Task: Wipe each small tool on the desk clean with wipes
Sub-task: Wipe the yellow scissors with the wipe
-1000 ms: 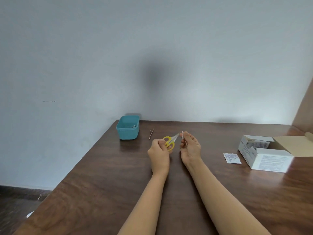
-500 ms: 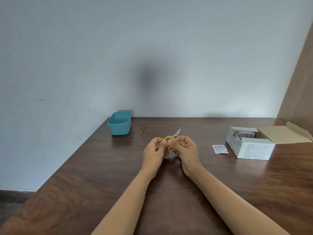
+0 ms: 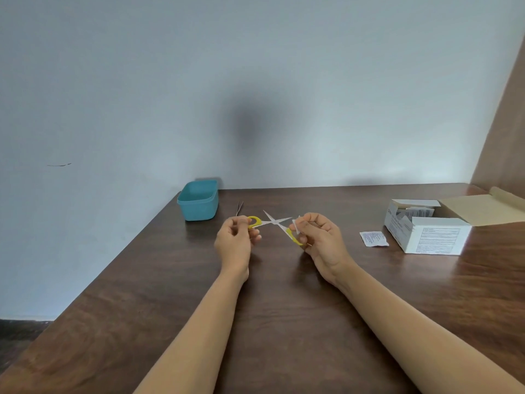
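Widely splayed scissors [image 3: 275, 222], tips toward far wall [image 3: 255, 81].

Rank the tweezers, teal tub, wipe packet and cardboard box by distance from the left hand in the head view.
1. tweezers, just behind the left hand.
2. teal tub, back left corner.
3. wipe packet, to the right.
4. cardboard box, far right, open.

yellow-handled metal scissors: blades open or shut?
Open. The yellow-handled metal scissors show blades crossed in an X; the left hand and right hand each hold one yellow loop, spread apart.
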{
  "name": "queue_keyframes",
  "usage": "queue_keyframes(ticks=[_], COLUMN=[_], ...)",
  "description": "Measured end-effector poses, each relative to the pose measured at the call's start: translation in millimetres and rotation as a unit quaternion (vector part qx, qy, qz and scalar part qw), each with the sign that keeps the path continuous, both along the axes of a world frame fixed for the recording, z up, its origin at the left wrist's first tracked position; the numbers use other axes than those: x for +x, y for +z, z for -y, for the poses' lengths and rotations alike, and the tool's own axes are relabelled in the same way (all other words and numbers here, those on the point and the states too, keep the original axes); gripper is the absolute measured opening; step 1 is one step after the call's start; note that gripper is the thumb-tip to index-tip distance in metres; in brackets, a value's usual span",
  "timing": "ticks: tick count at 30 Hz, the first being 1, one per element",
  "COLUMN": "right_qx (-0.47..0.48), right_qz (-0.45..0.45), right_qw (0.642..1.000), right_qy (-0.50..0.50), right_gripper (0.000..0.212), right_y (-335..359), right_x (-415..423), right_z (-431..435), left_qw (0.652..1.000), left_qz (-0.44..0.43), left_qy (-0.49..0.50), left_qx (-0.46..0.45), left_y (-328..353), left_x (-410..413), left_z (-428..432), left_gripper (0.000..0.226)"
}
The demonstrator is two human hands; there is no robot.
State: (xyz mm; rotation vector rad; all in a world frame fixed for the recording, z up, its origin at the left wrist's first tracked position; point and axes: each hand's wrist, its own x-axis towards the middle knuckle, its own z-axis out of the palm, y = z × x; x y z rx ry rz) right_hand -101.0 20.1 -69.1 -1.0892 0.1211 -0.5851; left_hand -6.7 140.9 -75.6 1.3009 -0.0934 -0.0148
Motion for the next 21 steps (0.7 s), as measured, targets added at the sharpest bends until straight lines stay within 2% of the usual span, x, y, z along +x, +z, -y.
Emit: queue_keyframes(ticks=[4,9,13,17,21], right_qx=[-0.014,0.004,0.067,0.103,0.067], right_qz=[-0.036,-0.022,0.056,0.099,0.065], right_qw=[0.998,0.995,0.993,0.987,0.994], right_qy=[0.059,0.099,0.078,0.075,0.059], right_gripper=[0.016,0.019,0.021,0.010,0.011], right_y=[2,0,3,4,-1], right_x=[-1,0,0,0,1], right_z=[4,0,-3,-9,-9], left_qw=[1.000,0.997,0.986,0.985,0.987], left_qz=[0.000,-0.031,-0.043,0.025,0.047], left_qy=[0.021,0.036,-0.061,-0.171,-0.157], left_qx=[0.011,-0.055,-0.150,-0.023,-0.003], left_y=[-1,0,3,-5,-10], left_x=[3,2,-14,-42,-47], left_z=[2,4,12,32,36], left_gripper=[0.020,0.025,0.025,0.024,0.022])
